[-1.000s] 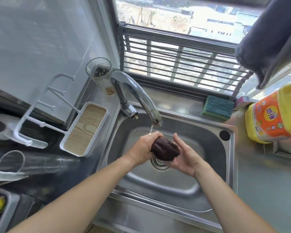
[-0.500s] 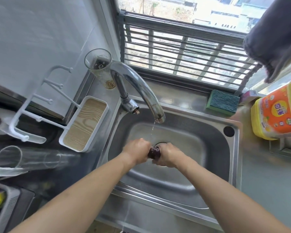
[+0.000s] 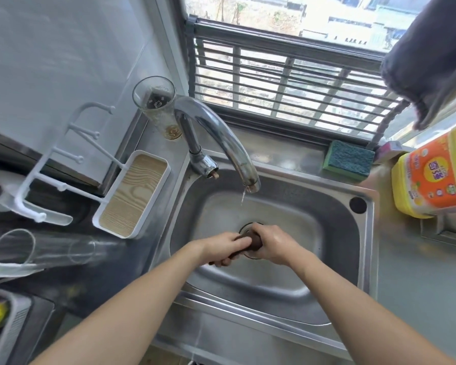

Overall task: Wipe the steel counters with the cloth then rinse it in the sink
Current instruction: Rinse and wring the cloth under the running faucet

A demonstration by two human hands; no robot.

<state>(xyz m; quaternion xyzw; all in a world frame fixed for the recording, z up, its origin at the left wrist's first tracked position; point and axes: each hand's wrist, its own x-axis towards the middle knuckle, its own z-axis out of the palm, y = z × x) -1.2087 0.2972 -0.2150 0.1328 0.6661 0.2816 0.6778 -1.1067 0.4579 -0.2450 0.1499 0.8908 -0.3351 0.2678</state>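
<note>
The cloth (image 3: 250, 243) was held over the drain (image 3: 249, 226) in the middle of the sink (image 3: 363, 259), wrung into a tight dark roll between both hands. The left hand (image 3: 223, 248) was curled round its near end and the right hand (image 3: 270, 245) round its far end, so each grip was closed on the cloth and little of it showed between them.

A second before, the cloth had been cupped as a loose lump in more open palms, higher up and under the spout of the tap (image 3: 221, 143). Since then it had been lowered, drawn clear of the spout and squeezed small. Only a thin trickle was seen falling from the spout, and it landed behind the hands rather than on the cloth.

This was judged to mean that the wetting was over and the wringing under way, so the rinse step was close to its end. The wiping of the tabletop (image 3: 419, 285) was taken to be done already, though that could not be confirmed from the frame. Along the back edge of the sink a green sponge (image 3: 349, 160) lay untouched, with a yellow bottle (image 3: 432, 175) at the right back corner.
</note>
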